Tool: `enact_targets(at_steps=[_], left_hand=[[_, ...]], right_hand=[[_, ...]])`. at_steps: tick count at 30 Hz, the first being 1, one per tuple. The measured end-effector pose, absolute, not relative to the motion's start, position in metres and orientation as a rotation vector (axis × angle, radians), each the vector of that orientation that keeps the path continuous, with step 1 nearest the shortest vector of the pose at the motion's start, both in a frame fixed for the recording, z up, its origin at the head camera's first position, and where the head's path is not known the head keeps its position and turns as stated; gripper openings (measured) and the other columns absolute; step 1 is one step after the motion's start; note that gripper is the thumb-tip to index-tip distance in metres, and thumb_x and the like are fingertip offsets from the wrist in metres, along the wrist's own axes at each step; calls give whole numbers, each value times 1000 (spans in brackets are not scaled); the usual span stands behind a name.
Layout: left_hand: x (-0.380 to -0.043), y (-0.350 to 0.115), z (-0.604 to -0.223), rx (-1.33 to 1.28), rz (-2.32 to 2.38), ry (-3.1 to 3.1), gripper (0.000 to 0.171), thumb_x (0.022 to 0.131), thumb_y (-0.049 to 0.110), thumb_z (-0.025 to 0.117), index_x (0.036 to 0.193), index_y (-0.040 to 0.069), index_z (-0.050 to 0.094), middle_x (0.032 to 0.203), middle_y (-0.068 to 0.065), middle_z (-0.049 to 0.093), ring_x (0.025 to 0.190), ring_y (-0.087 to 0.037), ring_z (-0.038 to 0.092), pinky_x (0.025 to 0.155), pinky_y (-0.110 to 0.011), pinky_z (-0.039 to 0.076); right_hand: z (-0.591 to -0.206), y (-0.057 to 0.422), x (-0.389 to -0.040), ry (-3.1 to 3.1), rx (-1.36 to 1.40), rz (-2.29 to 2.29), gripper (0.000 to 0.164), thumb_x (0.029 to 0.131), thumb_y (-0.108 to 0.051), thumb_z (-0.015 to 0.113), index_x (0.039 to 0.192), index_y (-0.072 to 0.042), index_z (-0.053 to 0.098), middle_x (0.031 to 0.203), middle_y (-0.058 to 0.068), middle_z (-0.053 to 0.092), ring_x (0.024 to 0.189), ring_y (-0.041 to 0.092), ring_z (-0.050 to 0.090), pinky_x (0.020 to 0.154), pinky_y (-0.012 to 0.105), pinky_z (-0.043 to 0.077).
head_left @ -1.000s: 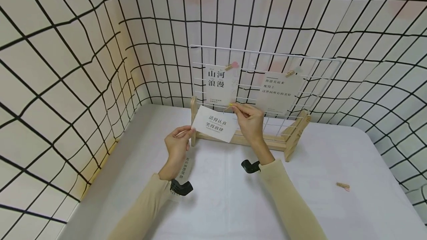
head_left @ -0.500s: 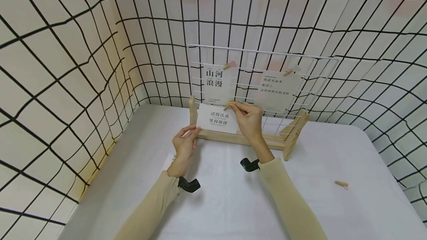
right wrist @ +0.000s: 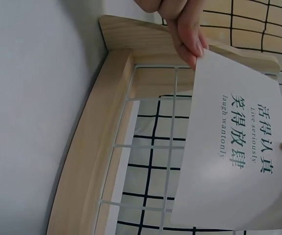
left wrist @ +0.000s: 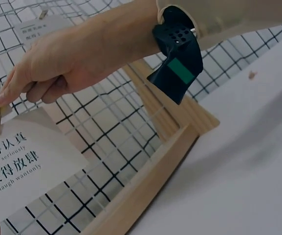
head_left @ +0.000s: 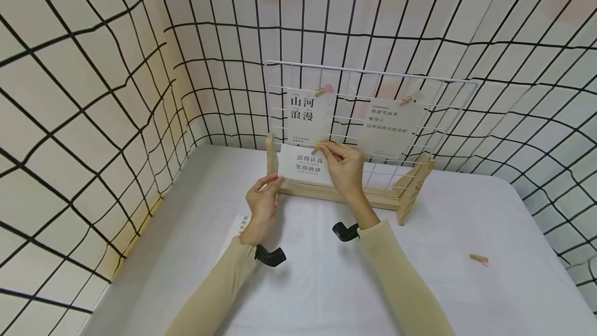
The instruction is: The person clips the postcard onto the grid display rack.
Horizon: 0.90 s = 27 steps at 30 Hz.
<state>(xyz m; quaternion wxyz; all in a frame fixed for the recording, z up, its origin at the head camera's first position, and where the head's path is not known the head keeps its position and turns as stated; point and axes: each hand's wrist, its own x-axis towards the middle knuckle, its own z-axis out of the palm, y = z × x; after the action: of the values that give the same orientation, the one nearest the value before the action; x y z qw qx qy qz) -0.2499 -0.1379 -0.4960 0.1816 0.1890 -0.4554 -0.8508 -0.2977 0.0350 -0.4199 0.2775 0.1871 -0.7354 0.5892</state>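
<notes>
White table [head_left: 298, 279]. Wooden stand [head_left: 303, 191] with wire rack sits toward the back. Small clothespin [head_left: 479, 258] lies at right, well apart from it. Printed card [head_left: 238, 225] front left, partly hidden.

Your held card [head_left: 305, 165] reads "活得认真, Live seriously, 笑得放肆, laugh wantonly"; from it, in the head view, you see "山河浪漫" on the rack card [head_left: 305, 118] at 12 o'clock and "你逆光而来 配得上 这世间所有的美好" on the other rack card [head_left: 389, 131] at 2 o'clock, smaller lines illegible; your table card [head_left: 240, 224] at 8 o'clock is partly hidden, its characters unclear
</notes>
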Motion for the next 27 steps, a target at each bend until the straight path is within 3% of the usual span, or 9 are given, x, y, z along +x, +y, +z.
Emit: enact_targets(at_steps=[4,12,20,27], left_hand=[[-250,-134,-495,556,-2395,-1266,12,88,-8,76,98,-1,74,76,1,78,37,1,44,35,-13,29],[-247,-127,-493,608,-2394,-1264,18,88,-5,78,105,-5,73,81,-1,78,37,1,41,35,-13,30],[-244,-122,-494,563,-2385,-1225,11,89,-4,77,96,4,76,83,0,78,41,3,43,38,-11,32],[-246,-119,-496,609,-2376,-1256,18,92,-1,75,110,-3,72,83,1,77,40,2,40,38,-12,31]], right_hand=[[-421,33,-297,-1941,487,1589,10,89,-4,79,97,1,82,59,17,57,51,1,30,47,15,20],[-422,31,-295,-1937,459,1593,10,88,-4,80,98,0,82,61,18,59,52,2,30,49,15,21],[-422,31,-295,-1957,443,1593,13,88,0,79,100,6,80,80,27,73,51,2,31,47,11,21],[-407,28,-279,-1971,462,1582,14,89,7,75,101,14,76,81,32,71,51,1,29,49,7,18]])
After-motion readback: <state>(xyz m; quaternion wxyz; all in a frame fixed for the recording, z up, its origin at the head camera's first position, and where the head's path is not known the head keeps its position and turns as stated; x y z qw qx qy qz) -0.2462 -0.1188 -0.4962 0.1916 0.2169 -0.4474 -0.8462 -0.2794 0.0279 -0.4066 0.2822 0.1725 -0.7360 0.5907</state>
